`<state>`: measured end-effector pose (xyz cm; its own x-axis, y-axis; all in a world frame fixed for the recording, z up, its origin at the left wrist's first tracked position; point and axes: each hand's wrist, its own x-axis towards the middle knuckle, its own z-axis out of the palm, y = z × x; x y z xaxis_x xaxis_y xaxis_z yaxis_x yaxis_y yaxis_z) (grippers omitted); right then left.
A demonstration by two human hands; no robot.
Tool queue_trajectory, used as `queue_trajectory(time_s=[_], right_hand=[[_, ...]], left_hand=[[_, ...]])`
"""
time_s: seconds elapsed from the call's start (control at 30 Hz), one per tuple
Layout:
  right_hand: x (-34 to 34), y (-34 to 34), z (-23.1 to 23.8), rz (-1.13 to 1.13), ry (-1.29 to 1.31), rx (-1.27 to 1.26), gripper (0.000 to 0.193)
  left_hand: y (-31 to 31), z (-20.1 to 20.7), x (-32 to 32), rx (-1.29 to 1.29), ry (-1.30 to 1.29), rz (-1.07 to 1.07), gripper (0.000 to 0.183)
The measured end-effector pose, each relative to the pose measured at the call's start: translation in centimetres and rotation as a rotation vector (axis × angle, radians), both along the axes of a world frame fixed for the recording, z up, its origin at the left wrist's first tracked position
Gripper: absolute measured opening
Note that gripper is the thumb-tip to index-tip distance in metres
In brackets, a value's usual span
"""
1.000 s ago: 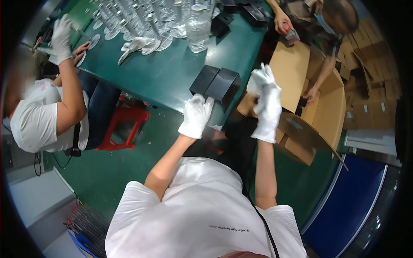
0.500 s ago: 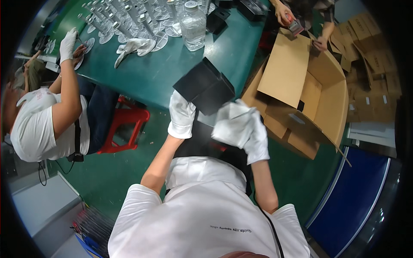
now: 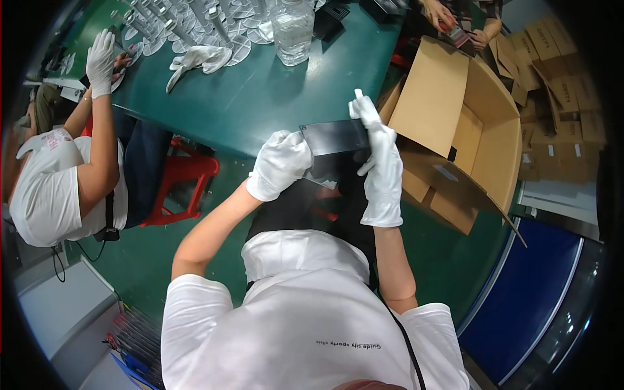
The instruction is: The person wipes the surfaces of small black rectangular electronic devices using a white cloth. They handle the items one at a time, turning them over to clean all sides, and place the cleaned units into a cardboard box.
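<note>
Both my hands wear white gloves. My left hand (image 3: 279, 164) grips the left lower edge of a flat black box (image 3: 335, 138) inside a clear plastic sleeve. My right hand (image 3: 379, 162) holds the box's right side, with one finger stretched up past its top corner. The box is lifted over the near edge of the green table (image 3: 260, 97), in front of my chest.
An open cardboard carton (image 3: 468, 123) stands to my right. A clear water bottle (image 3: 292, 29), a spare white glove (image 3: 195, 60) and several round clear stands lie on the table. A seated person (image 3: 65, 175) works at the left on a red stool (image 3: 185, 182). Another person's hands (image 3: 455, 23) are at the top.
The black box has been lifted off the table's edge into both my hands and turned flat toward me. My right hand came back from the carton to the box.
</note>
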<state>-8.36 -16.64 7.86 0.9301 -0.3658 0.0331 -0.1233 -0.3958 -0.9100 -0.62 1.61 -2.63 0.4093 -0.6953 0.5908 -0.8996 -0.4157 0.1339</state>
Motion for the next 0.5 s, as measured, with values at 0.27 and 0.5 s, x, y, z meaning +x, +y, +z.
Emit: queue_trajectory(time_s=[0.27,0.5], right_hand=[[3.4,2.5,-2.0,0.039,-0.337,-0.893,0.026],[5.9,9.6,-4.8,0.037,-0.35,0.009,0.014]], left_hand=[[0.2,0.2,0.7,-0.022,0.056,0.002,0.023],[0.4,-0.1,-0.5,-0.121,0.375,0.053,0.025]])
